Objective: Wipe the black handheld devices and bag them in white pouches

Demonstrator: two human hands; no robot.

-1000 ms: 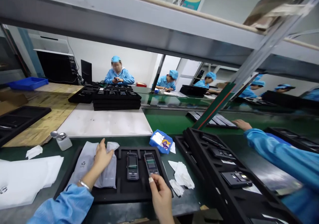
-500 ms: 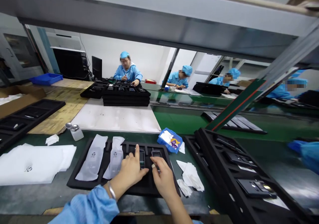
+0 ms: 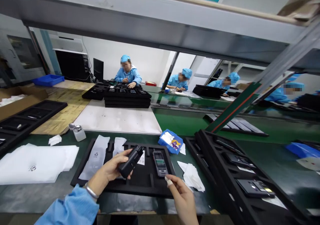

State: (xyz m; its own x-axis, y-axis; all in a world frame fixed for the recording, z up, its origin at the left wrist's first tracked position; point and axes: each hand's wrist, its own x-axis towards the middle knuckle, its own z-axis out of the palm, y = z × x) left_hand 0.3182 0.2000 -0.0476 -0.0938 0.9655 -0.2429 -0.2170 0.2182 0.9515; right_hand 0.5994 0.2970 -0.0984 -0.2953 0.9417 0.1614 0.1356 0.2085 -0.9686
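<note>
My left hand (image 3: 113, 167) is closed round a black handset (image 3: 131, 161), lifted and tilted above a black foam tray (image 3: 110, 187). A second handset (image 3: 160, 164), with its screen and keypad facing up, lies in the tray's right slot. My right hand (image 3: 182, 193) is in a pinch near that slot's lower edge, with a small white scrap (image 3: 168, 181) at its fingertips; its kind is unclear. A white label (image 3: 141, 158) shows in the slot behind the held handset. Two white printed sleeves lie in the left slots, the nearer one (image 3: 96, 156) in full view.
White sleeves (image 3: 37, 165) and a pump bottle (image 3: 79, 133) are at left. A blue bin (image 3: 171, 141) and crumpled wipes (image 3: 191, 176) sit right of the tray. Stacked foam trays (image 3: 225, 185) hold handsets. A co-worker (image 3: 128, 73) sits across; a shelf (image 3: 160, 28) hangs overhead.
My left hand has taken the handset out of its slot and raised it, tilted. My right hand has drawn back down and right, uncovering the other handset.
</note>
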